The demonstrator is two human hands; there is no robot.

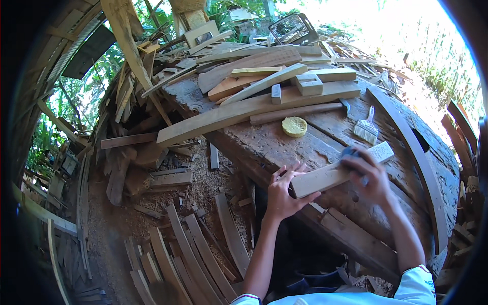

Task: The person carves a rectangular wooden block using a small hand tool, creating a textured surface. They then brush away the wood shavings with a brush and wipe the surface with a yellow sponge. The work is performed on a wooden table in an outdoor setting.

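Note:
A pale wooden block lies slantwise on the worn workbench, its near end toward my left. My left hand grips that near end, thumb along the front side and fingers over the far side. On the block's top, past its middle, my right hand presses a dark blue-grey pad. The pad is partly covered by the fingers and slightly blurred; its exact kind is unclear. Beyond the block sit a round yellow cake-like piece and a flat paintbrush with pale bristles.
A hammer lies behind the yellow piece, against a long plank under stacked boards. A dark curved board runs down the bench's right side. Several planks lean at the lower left, over a shaving-strewn floor.

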